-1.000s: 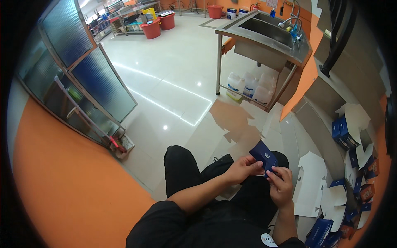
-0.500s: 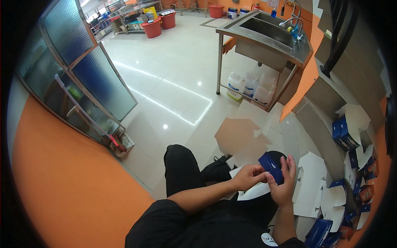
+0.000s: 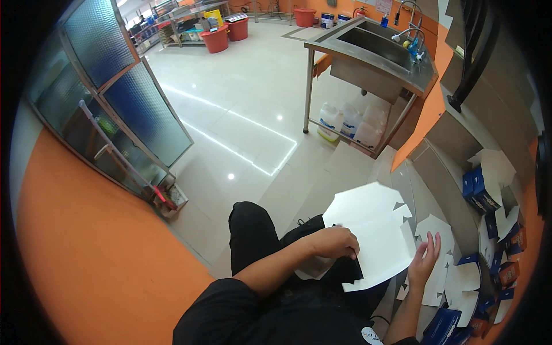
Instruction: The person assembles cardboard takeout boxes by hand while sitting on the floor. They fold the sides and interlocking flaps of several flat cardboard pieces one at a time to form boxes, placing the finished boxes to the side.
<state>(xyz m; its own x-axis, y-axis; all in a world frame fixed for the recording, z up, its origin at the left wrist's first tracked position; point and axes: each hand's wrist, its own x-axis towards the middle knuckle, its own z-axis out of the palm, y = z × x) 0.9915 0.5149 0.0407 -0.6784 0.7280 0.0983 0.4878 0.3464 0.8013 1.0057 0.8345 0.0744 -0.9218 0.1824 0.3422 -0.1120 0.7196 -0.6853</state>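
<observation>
A carton blank (image 3: 371,230) lies opened out above my lap, its plain white side up, with notched flaps along the right and lower edges. My left hand (image 3: 339,242) is closed on its left edge, fingers curled over the card. By the blank's right edge, my right hand (image 3: 424,261) has its fingers raised and apart and grips nothing; whether its palm touches the card I cannot tell. Beneath my left forearm, a pale piece (image 3: 315,267) is partly hidden. Another flat white blank (image 3: 440,270) lies on the step at my right, partly behind my right hand.
Folded blue boxes (image 3: 480,190) and open white-lined cartons (image 3: 463,282) crowd the steps at right. A steel sink (image 3: 374,46) stands ahead, plastic jugs (image 3: 351,123) on its lower shelf. Glass panels (image 3: 146,109) and an orange wall (image 3: 98,247) are at left; red tubs (image 3: 215,39) are far off.
The blue-printed piece between my hands has given way to a spread blank with its white side up. My right hand has moved right, away from my left, and its fingers have come off the card.
</observation>
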